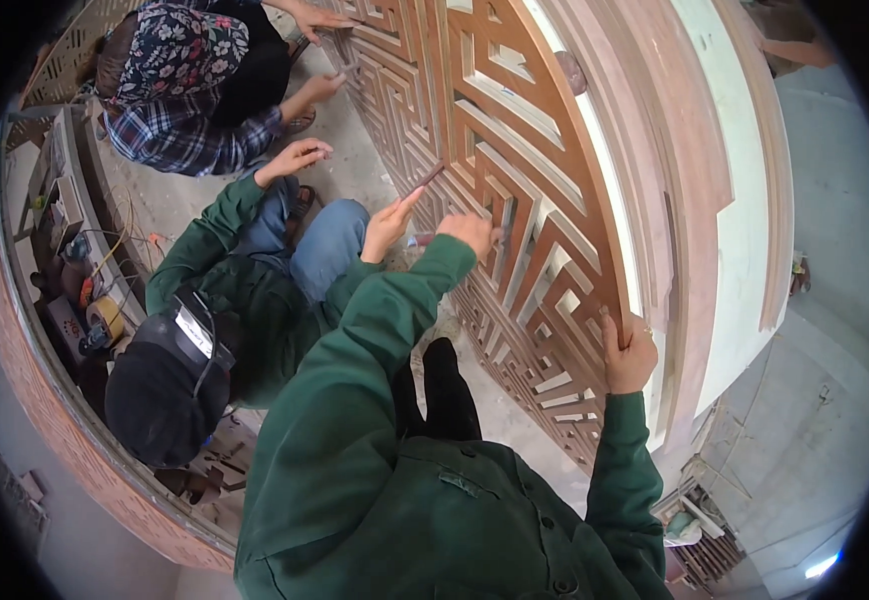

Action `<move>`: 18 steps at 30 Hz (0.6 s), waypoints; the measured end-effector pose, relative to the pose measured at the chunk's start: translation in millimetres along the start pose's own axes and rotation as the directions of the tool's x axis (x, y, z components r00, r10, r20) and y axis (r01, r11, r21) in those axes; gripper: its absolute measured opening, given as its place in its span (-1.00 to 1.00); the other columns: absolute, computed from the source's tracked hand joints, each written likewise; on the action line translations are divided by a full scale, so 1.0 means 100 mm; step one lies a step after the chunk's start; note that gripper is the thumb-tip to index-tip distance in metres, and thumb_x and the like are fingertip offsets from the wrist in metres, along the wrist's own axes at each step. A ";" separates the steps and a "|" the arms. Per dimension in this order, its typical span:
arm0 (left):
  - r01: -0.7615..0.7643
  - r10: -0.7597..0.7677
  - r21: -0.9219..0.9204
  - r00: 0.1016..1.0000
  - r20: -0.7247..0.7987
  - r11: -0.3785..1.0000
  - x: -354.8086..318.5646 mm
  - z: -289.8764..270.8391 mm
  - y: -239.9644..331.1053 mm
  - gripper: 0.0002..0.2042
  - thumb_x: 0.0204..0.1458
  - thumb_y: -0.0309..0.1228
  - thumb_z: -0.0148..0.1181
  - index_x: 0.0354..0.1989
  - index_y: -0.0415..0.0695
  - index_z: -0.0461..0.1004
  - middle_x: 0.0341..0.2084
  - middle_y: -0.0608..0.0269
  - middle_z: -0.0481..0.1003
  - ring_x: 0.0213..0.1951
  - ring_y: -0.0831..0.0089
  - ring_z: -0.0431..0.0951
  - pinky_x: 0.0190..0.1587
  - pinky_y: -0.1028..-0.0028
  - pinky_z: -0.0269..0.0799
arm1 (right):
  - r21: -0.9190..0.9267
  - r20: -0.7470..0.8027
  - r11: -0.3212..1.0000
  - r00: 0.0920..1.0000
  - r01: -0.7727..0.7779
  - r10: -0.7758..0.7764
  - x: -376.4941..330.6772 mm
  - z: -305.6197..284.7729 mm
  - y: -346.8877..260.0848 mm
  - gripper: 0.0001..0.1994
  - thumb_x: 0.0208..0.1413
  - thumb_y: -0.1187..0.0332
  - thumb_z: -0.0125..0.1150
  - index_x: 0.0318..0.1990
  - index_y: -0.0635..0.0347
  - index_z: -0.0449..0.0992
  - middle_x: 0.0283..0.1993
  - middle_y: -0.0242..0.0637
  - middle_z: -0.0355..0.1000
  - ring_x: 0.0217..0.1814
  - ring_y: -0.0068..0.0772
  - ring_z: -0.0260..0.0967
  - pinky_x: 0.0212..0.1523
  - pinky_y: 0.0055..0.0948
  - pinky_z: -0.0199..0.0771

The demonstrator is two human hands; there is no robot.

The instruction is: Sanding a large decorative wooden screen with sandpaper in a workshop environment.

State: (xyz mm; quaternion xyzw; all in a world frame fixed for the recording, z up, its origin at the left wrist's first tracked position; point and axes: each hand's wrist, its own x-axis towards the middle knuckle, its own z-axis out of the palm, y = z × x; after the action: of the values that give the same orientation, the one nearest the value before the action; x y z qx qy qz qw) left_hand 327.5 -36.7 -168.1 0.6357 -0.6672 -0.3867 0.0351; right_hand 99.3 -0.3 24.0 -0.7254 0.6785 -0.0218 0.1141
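A brown wooden lattice panel (435, 70) with cut-out geometric openings stands in front of me. My left hand (470, 236) is closed in a fist close to its face, round a slim hand tool (421, 240). A short reddish end of that tool sticks out on the left of the fist; its working end is mostly hidden, so its kind is unclear. My right hand (630, 358) grips the panel's right edge, thumb on the face side and fingers folded.
On my left a co-worker in a dark cap (167, 390) sits holding a thin brown stick (431, 178) against the lattice. Farther off, another person in a plaid shirt (190, 135) works on it. Long boards (700, 150) stand behind the panel. A tool-filled trough (80, 290) lies far left.
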 end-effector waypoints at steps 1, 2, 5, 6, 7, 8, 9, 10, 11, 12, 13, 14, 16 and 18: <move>0.026 -0.026 -0.003 0.999 -0.025 1.000 0.03 -0.03 0.02 -0.60 0.02 -0.09 -0.10 -0.52 -0.16 0.52 -0.58 0.10 0.49 -0.42 0.18 0.53 -0.36 0.27 0.39 | 0.001 -0.017 1.000 1.000 0.007 -0.007 0.00 0.01 0.01 -0.74 -0.07 0.16 0.18 -0.30 0.13 0.46 -0.45 -0.22 0.38 -0.47 -0.19 0.35 -0.45 -0.37 0.34; 0.005 -0.007 -0.025 0.998 -0.066 1.000 0.04 -0.01 0.05 -0.62 0.02 -0.12 -0.09 -0.52 -0.17 0.51 -0.59 0.10 0.49 -0.43 0.18 0.53 -0.36 0.26 0.40 | 0.002 -0.035 1.000 0.999 0.017 -0.017 0.01 0.02 0.00 -0.74 -0.06 0.16 0.17 -0.30 0.12 0.47 -0.45 -0.21 0.38 -0.47 -0.19 0.36 -0.45 -0.37 0.34; 0.034 -0.045 -0.076 0.987 -0.155 0.997 0.14 0.12 0.08 -0.64 0.02 -0.14 -0.10 -0.50 -0.16 0.51 -0.57 0.05 0.49 -0.42 0.14 0.52 -0.35 0.24 0.40 | -0.015 0.002 1.000 1.000 -0.003 0.003 0.00 0.02 -0.02 -0.75 -0.06 0.16 0.17 -0.30 0.12 0.47 -0.45 -0.21 0.39 -0.47 -0.19 0.36 -0.45 -0.37 0.35; 0.033 -0.044 -0.079 0.988 -0.150 0.996 0.15 0.12 0.10 -0.64 0.02 -0.14 -0.10 -0.50 -0.16 0.51 -0.57 0.05 0.49 -0.42 0.14 0.52 -0.35 0.24 0.40 | -0.018 0.005 1.000 1.000 -0.007 0.007 0.02 0.03 0.00 -0.75 -0.06 0.16 0.17 -0.30 0.12 0.47 -0.45 -0.21 0.39 -0.47 -0.19 0.36 -0.45 -0.37 0.35; 0.081 -0.104 -0.141 0.980 -0.167 0.987 0.16 0.12 0.13 -0.64 0.02 -0.14 -0.09 -0.50 -0.16 0.51 -0.57 0.02 0.49 -0.42 0.12 0.52 -0.35 0.22 0.40 | -0.006 -0.016 1.000 1.000 0.000 0.000 0.04 0.04 0.01 -0.75 -0.06 0.16 0.17 -0.31 0.12 0.47 -0.46 -0.21 0.39 -0.48 -0.18 0.36 -0.45 -0.37 0.35; 0.128 -0.166 -0.202 0.969 -0.184 0.971 0.17 0.09 0.15 -0.65 0.02 -0.13 -0.09 -0.51 -0.15 0.51 -0.56 -0.01 0.48 -0.42 0.09 0.52 -0.34 0.20 0.40 | 0.008 -0.039 1.000 0.999 0.011 -0.011 0.07 0.06 0.01 -0.75 -0.06 0.17 0.18 -0.31 0.12 0.47 -0.47 -0.21 0.39 -0.48 -0.18 0.36 -0.46 -0.37 0.35; 0.129 -0.168 -0.204 0.969 -0.183 0.970 0.18 0.15 0.16 -0.65 0.02 -0.13 -0.09 -0.51 -0.15 0.51 -0.56 -0.01 0.48 -0.42 0.09 0.52 -0.34 0.20 0.40 | 0.006 -0.037 1.000 0.999 0.011 -0.011 0.07 0.05 0.01 -0.75 -0.06 0.17 0.18 -0.31 0.12 0.47 -0.47 -0.21 0.39 -0.48 -0.18 0.36 -0.46 -0.37 0.35; 0.163 -0.209 -0.227 0.958 -0.197 0.960 0.20 0.25 0.17 -0.65 0.01 -0.13 -0.08 -0.52 -0.15 0.49 -0.60 -0.01 0.47 -0.45 0.06 0.50 -0.37 0.18 0.40 | 0.020 -0.034 1.000 0.999 0.006 -0.006 0.07 0.04 0.00 -0.76 -0.07 0.18 0.18 -0.31 0.12 0.47 -0.47 -0.20 0.39 -0.48 -0.18 0.36 -0.46 -0.37 0.35; 0.196 -0.251 -0.252 0.945 -0.210 0.948 0.19 0.32 0.19 -0.65 0.01 -0.12 -0.07 -0.52 -0.15 0.47 -0.64 -0.01 0.46 -0.48 0.03 0.49 -0.40 0.15 0.39 | 0.032 -0.029 0.999 1.000 0.001 -0.001 0.06 0.03 0.00 -0.76 -0.08 0.18 0.19 -0.32 0.12 0.47 -0.48 -0.20 0.39 -0.48 -0.17 0.36 -0.46 -0.37 0.35; 0.195 -0.251 -0.255 0.945 -0.210 0.947 0.17 0.38 0.20 -0.65 0.01 -0.12 -0.07 -0.52 -0.15 0.47 -0.64 -0.01 0.46 -0.48 0.03 0.49 -0.40 0.15 0.39 | 0.029 -0.029 1.000 1.000 0.002 -0.001 0.05 0.02 0.00 -0.76 -0.08 0.18 0.19 -0.32 0.12 0.47 -0.48 -0.20 0.39 -0.48 -0.17 0.36 -0.46 -0.37 0.35; 0.206 -0.266 -0.287 0.945 -0.190 0.936 0.15 0.43 0.19 -0.65 0.00 -0.11 -0.07 -0.52 -0.14 0.48 -0.62 -0.03 0.46 -0.47 0.02 0.49 -0.39 0.14 0.39 | 0.007 -0.024 1.000 1.000 0.013 -0.012 0.04 0.01 -0.01 -0.76 -0.08 0.19 0.20 -0.32 0.13 0.47 -0.48 -0.20 0.39 -0.48 -0.17 0.36 -0.46 -0.37 0.35; 0.216 -0.278 -0.317 0.946 -0.166 0.923 0.12 0.48 0.20 -0.65 0.00 -0.11 -0.06 -0.51 -0.14 0.48 -0.60 -0.04 0.46 -0.45 0.00 0.49 -0.38 0.13 0.38 | -0.016 -0.019 1.000 1.000 0.019 -0.019 0.01 0.00 -0.01 -0.76 -0.09 0.19 0.20 -0.33 0.13 0.47 -0.47 -0.19 0.39 -0.47 -0.17 0.36 -0.46 -0.38 0.35; 0.245 -0.311 -0.336 0.937 -0.159 0.910 0.09 0.56 0.22 -0.65 -0.01 -0.10 -0.06 -0.46 -0.14 0.50 -0.55 -0.08 0.47 -0.40 0.00 0.49 -0.35 0.13 0.38 | 0.000 -0.013 1.000 1.000 -0.002 0.002 -0.01 -0.02 -0.02 -0.76 -0.09 0.19 0.21 -0.33 0.13 0.48 -0.47 -0.19 0.39 -0.47 -0.17 0.37 -0.45 -0.38 0.35; 0.331 -0.353 -0.252 0.934 -0.048 0.909 0.11 0.69 0.21 -0.65 -0.02 -0.09 -0.04 -0.47 -0.12 0.53 -0.49 0.00 0.49 -0.34 0.07 0.51 -0.28 0.21 0.39 | 0.024 -0.022 1.000 1.000 -0.006 0.006 0.04 0.00 -0.02 -0.76 -0.09 0.19 0.21 -0.32 0.13 0.48 -0.46 -0.19 0.39 -0.46 -0.17 0.37 -0.45 -0.38 0.35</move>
State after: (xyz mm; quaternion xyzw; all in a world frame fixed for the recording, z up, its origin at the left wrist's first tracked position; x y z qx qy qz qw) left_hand 271.2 -16.0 -209.3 0.7510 -0.4914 -0.4347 0.0742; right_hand 101.7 -4.2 24.1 -0.7216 0.6816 -0.0377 0.1154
